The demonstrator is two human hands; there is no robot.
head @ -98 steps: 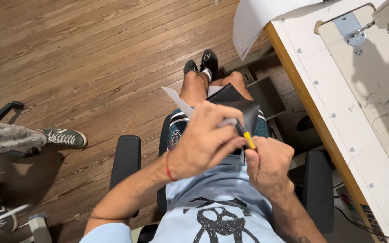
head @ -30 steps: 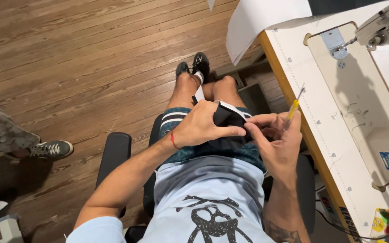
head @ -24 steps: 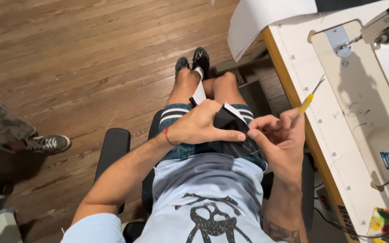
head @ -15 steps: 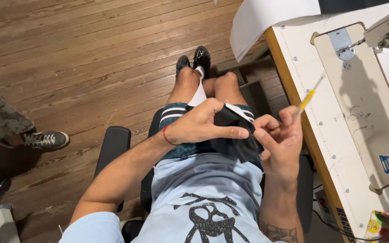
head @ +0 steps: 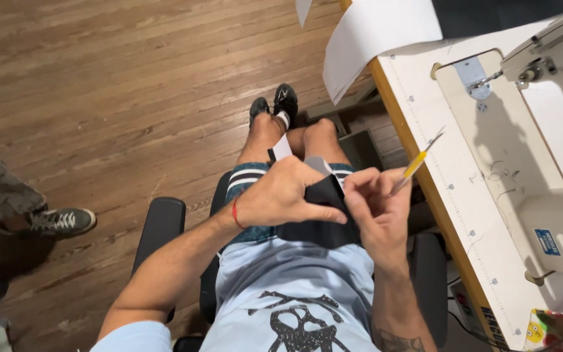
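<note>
- So compared to a few seconds back, the yellow-handled tool (head: 416, 163) isn't down at the cloth anymore. It's swung up and now points toward 2 o'clock, tip out over the edge of the counter (head: 464, 215).
- Right hand (head: 374, 212) has its grip pinched on two jobs at once: the tool is tucked between the upper fingers while the thumb and fingertips nip the edge of the black fabric piece (head: 324, 215).
- Left hand (head: 281, 195) hasn't really gone anywhere, it's clamped over the fabric from 9 o'clock, thumb pressed along the lower fold, fingers curled shut on the cloth.
- The fabric itself sits on the lap, right between both hands, with a light strip peeking out at 12 o'clock. Might be a lining or a label, hard to say from this angle.
- My read: the poking/picking bit is paused and the hands are working the cloth by feel instead, tool just parked out of the way.
- Sewing machine (head: 542, 130) sits untouched off at 3 o'clock, white sheet (head: 379, 32) hanging off the counter at 12.
- Someone else's sneaker (head: 63, 221) is over at 9 o'clock on the wood floor (head: 99, 98), further in than a second ago.
</note>
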